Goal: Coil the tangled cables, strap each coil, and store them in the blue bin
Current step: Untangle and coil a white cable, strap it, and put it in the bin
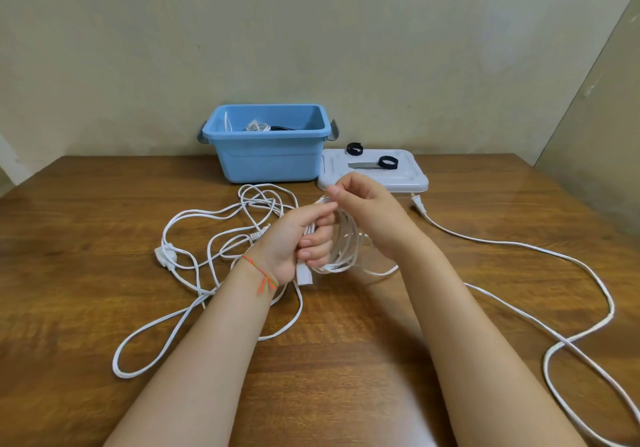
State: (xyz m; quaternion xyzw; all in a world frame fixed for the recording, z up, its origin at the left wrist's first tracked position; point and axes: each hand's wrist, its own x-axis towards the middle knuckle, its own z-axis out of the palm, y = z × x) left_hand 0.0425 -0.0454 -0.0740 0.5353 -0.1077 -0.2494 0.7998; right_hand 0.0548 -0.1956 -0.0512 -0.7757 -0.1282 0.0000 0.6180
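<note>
Hands meet over the middle of our desk [104, 238]. Our left hand [294, 242], a red thread round its wrist, has its fingers curled round a coil [343, 245] of white cable and grips it, with a white plug end sticking out below the palm. Our right hand [367, 211] sits just beside it on the far side of the coil, thumb and forefinger pinching a strand at the coil's top.

From the coil a loose cable [554, 256] runs off to our right, loops across the desk and out of the lower right corner; its plug [417, 204] lies near the lid. To our left lies a tangle [221, 238] of white cable, partly under our left forearm, with a connector block on its left side.

Behind the hands stands the blue bin [270, 159], open, against the wall, with some white and dark cable inside. Its white lid [408, 178] lies flat just beside it on the right, carrying two black straps [388, 162], one rolled at the far edge, the other with a grey tail.
</note>
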